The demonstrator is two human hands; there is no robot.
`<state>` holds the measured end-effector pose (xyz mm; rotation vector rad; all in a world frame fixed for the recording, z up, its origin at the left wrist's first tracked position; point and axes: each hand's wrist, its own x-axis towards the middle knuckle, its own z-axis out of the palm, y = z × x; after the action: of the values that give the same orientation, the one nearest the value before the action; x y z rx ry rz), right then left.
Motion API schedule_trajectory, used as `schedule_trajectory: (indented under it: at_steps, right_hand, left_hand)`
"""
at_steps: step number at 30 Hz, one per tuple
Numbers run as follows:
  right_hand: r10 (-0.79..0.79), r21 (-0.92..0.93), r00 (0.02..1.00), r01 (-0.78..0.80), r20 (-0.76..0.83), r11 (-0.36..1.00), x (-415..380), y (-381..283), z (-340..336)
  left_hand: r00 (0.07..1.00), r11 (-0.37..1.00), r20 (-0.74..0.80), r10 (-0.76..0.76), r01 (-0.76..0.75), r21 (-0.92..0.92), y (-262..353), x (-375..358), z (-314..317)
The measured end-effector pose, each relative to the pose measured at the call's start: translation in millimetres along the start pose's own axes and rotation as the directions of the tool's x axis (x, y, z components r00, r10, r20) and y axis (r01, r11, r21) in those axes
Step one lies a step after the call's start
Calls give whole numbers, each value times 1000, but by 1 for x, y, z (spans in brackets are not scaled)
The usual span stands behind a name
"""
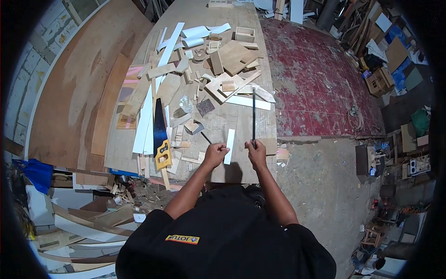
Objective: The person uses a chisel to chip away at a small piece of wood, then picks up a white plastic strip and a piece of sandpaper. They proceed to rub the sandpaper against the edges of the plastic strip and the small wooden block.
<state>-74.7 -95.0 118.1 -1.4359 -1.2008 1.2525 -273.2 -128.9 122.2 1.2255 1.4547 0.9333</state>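
Observation:
My left hand (215, 156) is closed around a short, thin dark stick (205, 136) that pokes out up and to the left; its kind I cannot tell. Gripped in my right hand (256, 154) is a long, narrow dark bar (254, 111), pointing away from me over the workbench (241, 173). A white strip (230, 146) lies between my hands, its left edge close to my left fingertips. Left of my left hand lies a handsaw (160, 123) with a yellow handle. A small wood piece with a dark curved blade (198, 127) sits just beyond that hand.
Wood offcuts and panels (234, 58) crowd the far half of the bench. A clear plastic bottle (186, 104) and a dark square piece of sandpaper (205, 107) lie nearer. Long white strips (146, 121) run along the left. Red tiled floor (316, 93) borders the right edge.

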Motion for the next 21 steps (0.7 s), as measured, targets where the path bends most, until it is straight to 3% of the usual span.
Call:
schedule_trajectory:
  at_steps: [1,2,4,5,8,10,12,14,16,17,18,21]
  right_hand:
    - [85,-5,991,-85,106,996,-8,-8,-3]
    - [-104,-37,988,108,112,993,-12,8,3]
    - [-97,-89,964,123,247,988,-34,-11,3]
    - [-74,-75,957,99,282,992,-36,-3,5]
    - [-52,-138,981,78,188,987,-30,-4,7]
    - [-198,-119,980,198,10,973,-6,12,13]
    - [-29,-29,999,28,-36,999,10,2,12]
    - [19,38,999,-18,-30,999,16,-3,13]
    - [-40,152,999,39,5,988,15,-5,20]
    - [-190,77,981,192,-24,978,13,5,26]
    - [-224,-39,974,225,22,974,3,4,26]
    - [-180,-143,974,199,135,970,-29,1,29]
  left_hand:
    - [999,999,-32,12,-14,-36,-2,2,0]
    - [999,999,-33,14,-15,-37,-4,4,1]
    - [999,987,-35,-35,29,-159,2,6,-1]
    - [999,994,-36,-22,18,-111,9,3,-3]
    - [998,1000,66,17,-16,-18,7,2,-3]
    - [991,998,130,-28,19,65,16,-3,-3]
    - [982,997,183,-43,53,-53,10,-6,5]
    - [988,996,152,-7,20,-86,0,-1,12]
    - [998,990,59,-9,17,-140,2,3,13]
    - [998,990,60,-8,17,-142,3,5,13]
    - [1000,975,25,-5,11,-221,2,9,12]
    - [999,935,-22,-26,17,-354,-11,23,3]
